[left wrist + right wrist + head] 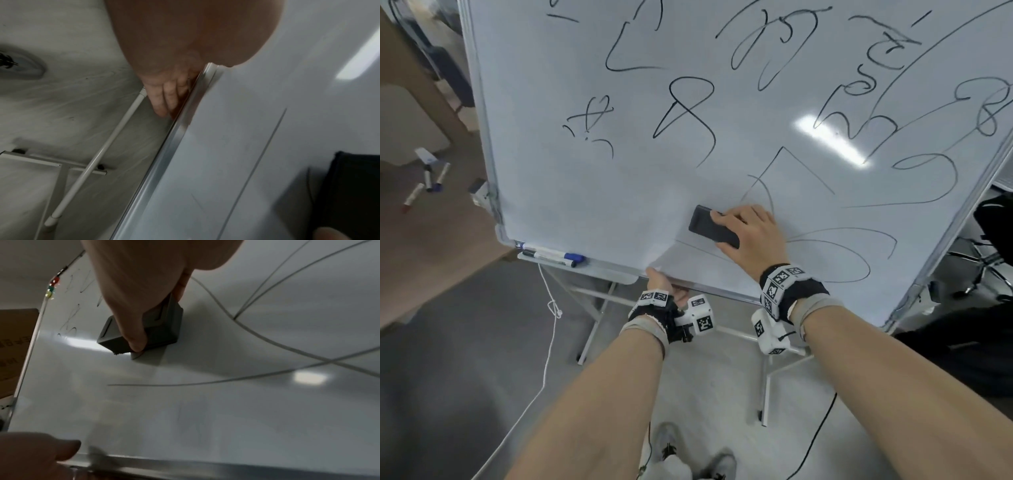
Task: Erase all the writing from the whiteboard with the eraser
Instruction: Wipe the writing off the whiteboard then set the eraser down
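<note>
A whiteboard [592, 192] on a stand fills the head view, covered with black marker scrawls across its upper and right parts; its lower left area is wiped blank. My right hand [748, 233] grips a black eraser [705, 224] and presses it flat on the board near the bottom middle. In the right wrist view the eraser [164, 327] sits under my fingers with black lines to its right. My left hand [664, 284] grips the board's bottom frame, thumb on the front. In the left wrist view its fingers [164, 97] curl behind the metal edge [164, 162].
Two markers [554, 257] lie on the tray at the board's lower left. Several more markers [428, 181] lie on the floor to the left. The stand's white legs [595, 325] and cables [551, 342] run over the grey floor. A dark chair [993, 240] stands at right.
</note>
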